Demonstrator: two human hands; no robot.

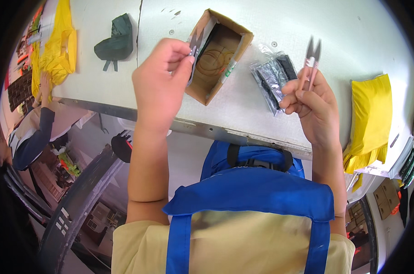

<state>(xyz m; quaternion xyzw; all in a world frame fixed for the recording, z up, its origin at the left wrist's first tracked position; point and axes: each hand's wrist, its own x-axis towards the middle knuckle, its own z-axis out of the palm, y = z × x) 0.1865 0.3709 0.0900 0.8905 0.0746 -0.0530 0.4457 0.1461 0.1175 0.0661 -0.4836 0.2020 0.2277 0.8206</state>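
My left hand (pixel 161 75) is closed on a pair of thread snips (pixel 194 48) with dark blades, held over the left edge of an open cardboard box (pixel 198 91). Thin tan loops (pixel 214 59) lie inside the box. In my right hand (pixel 317 102) is a second pair of thread snips (pixel 309 68) with pinkish handles, blades pointing up and slightly apart. Just left of that hand, a clear plastic bag (pixel 270 86) with black items in it lies on the white table (pixel 335 27).
A dark green fabric piece (pixel 118 41) lies left of the box. At the far left, a co-worker's hand (pixel 45 86) touches yellow fabric (pixel 56 50). A stack of yellow fabric (pixel 372 114) sits at the right. The table's front edge (pixel 207 130) runs below my hands.
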